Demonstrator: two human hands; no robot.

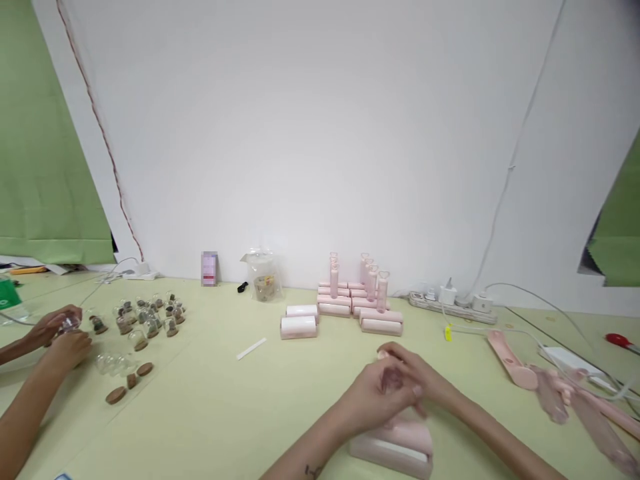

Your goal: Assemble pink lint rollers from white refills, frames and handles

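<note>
Both my hands are together above the near part of the table, around a pink, partly see-through piece (393, 379). My left hand (373, 398) is closed, its thumb and fingers curled about this piece. My right hand (417, 373) is behind it, fingers bent over its top; the fingertips are partly hidden and blurred. Directly beneath lies a pink and white roller-shaped body (395, 448). Whether the held piece joins it, I cannot tell. Farther back, several similar pink rollers (381, 323) lie in rows, some with upright clear-pink handles (383, 293).
Two white rollers (299, 327) and a white strip (251, 349) lie left of centre. A power strip (453, 308) runs along the wall. Pink parts (513, 363) and cables lie right. Another person's hands (70, 340) work at left beside small glass domes (150, 323) and corks (116, 395).
</note>
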